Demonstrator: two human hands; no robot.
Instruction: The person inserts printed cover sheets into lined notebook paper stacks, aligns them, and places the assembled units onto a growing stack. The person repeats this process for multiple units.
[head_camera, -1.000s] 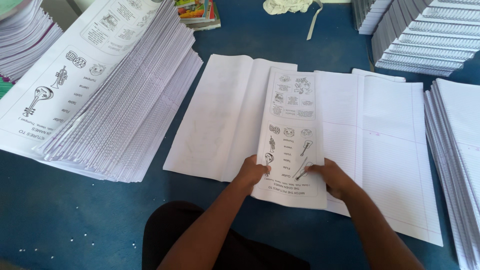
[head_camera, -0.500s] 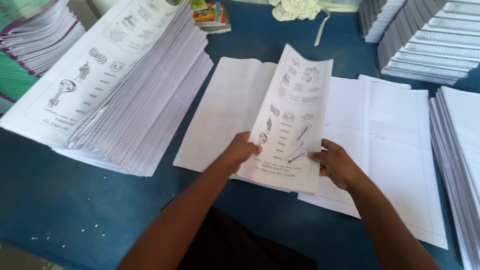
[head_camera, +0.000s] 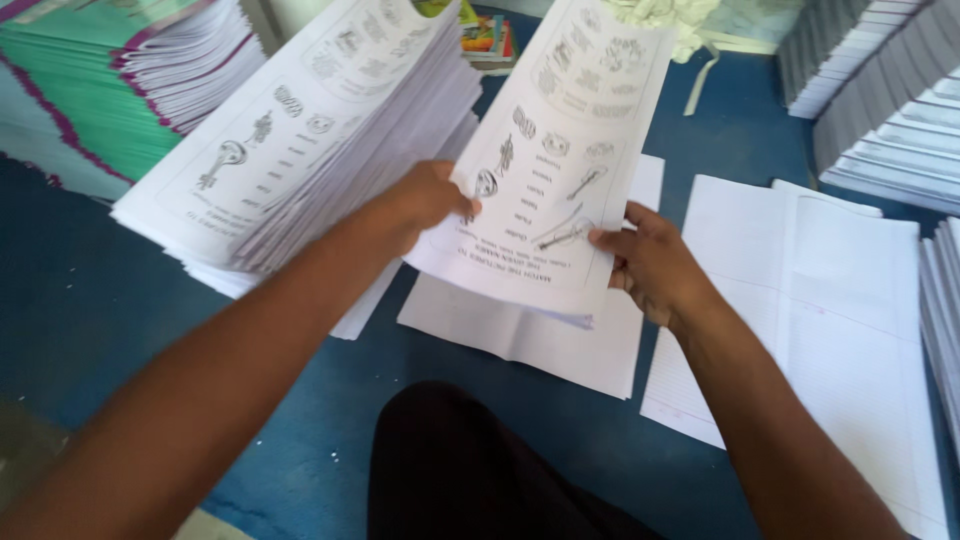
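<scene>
Both hands hold one folded white printed sheet with black line drawings (head_camera: 560, 150) clear of the blue surface (head_camera: 110, 330). The left hand (head_camera: 425, 200) clamps the sheet's left edge at about 9 o'clock, thumb on the printed face. The right hand (head_camera: 650, 265) pinches the lower right corner at about 4 o'clock, thumb on top and fingers beneath. Each grip is closed on the sheet. The sheet tilts, its far end rising toward 12 o'clock.

Directly below the sheet, at 6 o'clock, an unfolded plain white sheet (head_camera: 520, 335) lies flat on the surface. At 3 o'clock lies a large open white ruled sheet (head_camera: 830, 300), well apart from the hands. At 10 o'clock stands a tall stack of identical printed white sheets (head_camera: 300, 140), near the left hand. Beyond it, at 11 o'clock, sits a stack of green and pink-edged booklets (head_camera: 110, 90). Stacks of white folded papers (head_camera: 880, 90) occupy 2 o'clock.
</scene>
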